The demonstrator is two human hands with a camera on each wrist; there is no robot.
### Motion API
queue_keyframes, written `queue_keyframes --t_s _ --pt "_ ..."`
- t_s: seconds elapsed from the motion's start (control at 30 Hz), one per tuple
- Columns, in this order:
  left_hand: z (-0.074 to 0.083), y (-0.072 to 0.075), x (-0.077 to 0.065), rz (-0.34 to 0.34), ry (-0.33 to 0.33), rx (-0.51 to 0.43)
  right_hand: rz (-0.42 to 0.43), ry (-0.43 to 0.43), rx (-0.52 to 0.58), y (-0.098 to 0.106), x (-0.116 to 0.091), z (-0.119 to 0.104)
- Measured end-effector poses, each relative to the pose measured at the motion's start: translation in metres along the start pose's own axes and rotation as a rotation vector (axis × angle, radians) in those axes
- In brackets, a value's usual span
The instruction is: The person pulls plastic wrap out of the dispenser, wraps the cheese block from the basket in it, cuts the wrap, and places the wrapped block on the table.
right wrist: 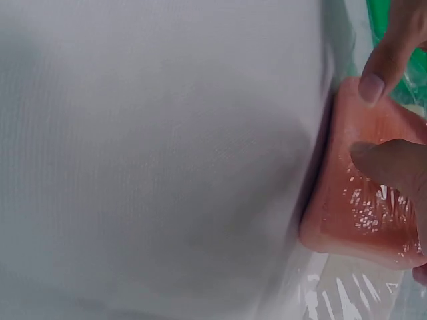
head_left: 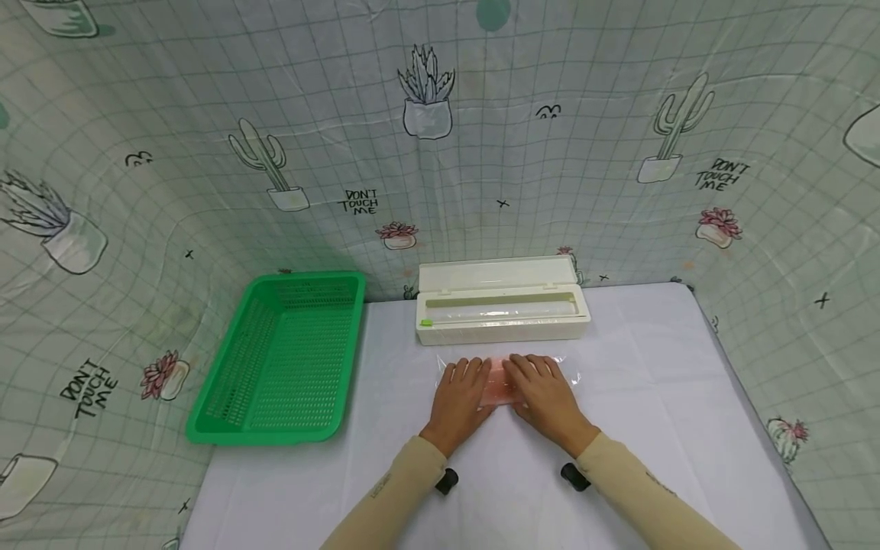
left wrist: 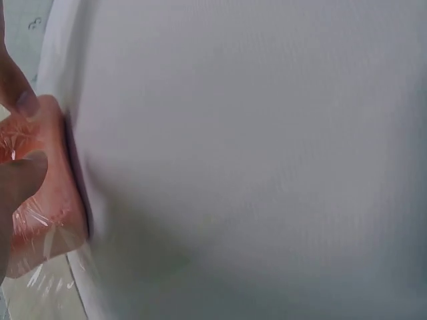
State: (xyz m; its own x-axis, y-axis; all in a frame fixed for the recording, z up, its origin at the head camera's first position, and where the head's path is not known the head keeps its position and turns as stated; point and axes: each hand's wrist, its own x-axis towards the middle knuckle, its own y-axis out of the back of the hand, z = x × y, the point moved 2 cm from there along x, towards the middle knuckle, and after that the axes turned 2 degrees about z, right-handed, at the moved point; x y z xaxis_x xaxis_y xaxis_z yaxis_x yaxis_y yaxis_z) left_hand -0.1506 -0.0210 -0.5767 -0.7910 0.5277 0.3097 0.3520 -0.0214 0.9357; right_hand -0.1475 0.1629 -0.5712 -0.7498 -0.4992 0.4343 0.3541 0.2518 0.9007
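A pink slab with rounded corners lies on the white cloth, wrapped in clear cling film that sticks out past both ends. My left hand grips its left end, fingers over the far side and thumb on the near side. At the right end my right hand holds it the same way. In the right wrist view both thumbs press on the pink slab, where the film shines in small wrinkles. The left wrist view shows the pink slab at its left edge, partly behind the fingers.
Just beyond the hands stands a cream cling film dispenser, its lid raised and a film roll inside. A green slotted basket sits at the left. Patterned cloth hangs behind the white-covered table.
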Motion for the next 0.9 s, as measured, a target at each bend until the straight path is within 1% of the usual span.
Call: queue_keyframes --t_s 0.2,0.4,0.57,0.7,0.9 --pt "-0.004 -0.003 0.001 -0.051 -0.003 0.006 -0.038 -0.012 0.024 -0.008 0.002 0.004" --pt "-0.005 -0.010 0.004 -0.088 -0.005 0.024 -0.058 -0.018 0.004 -0.015 0.005 0.008" --pt "-0.005 -0.014 0.007 -0.095 -0.012 0.056 -0.031 -0.010 -0.005 -0.021 0.007 0.012" --pt "-0.007 -0.015 0.010 -0.094 -0.013 0.043 -0.005 -0.002 0.013 -0.025 0.008 0.016" --pt "-0.011 -0.017 0.014 -0.116 -0.005 0.014 -0.028 0.013 0.035 -0.027 0.012 0.021"
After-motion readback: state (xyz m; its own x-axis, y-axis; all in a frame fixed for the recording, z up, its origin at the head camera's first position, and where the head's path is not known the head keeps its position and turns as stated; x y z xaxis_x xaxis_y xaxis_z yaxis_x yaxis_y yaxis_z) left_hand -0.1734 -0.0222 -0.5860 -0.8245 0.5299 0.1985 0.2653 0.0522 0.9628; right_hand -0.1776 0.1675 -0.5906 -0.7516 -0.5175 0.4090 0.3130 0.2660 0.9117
